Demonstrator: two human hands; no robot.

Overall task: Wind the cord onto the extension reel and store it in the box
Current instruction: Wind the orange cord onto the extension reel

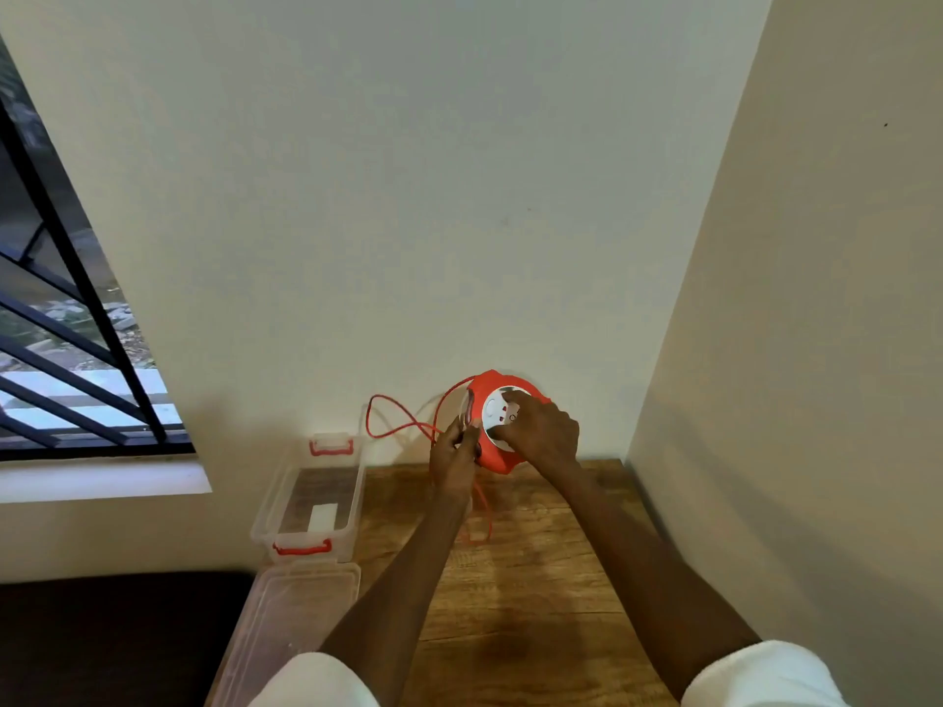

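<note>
A red extension reel (494, 457) with a white socket face is held up above the far end of the wooden table (536, 579), tilted toward me. My right hand (541, 431) grips the white face, fingers curled over it. My left hand (454, 454) pinches the red cord (395, 418) at the reel's left edge. The cord loops out to the left against the wall, and another stretch hangs down below my left hand onto the table. The clear plastic box (311, 502) with red latches stands open at the table's left edge.
The box's clear lid (291, 620) lies flat in front of the box, along the table's left side. Walls close in behind and to the right of the table. A barred window (66, 324) is at the left, with a dark surface below it.
</note>
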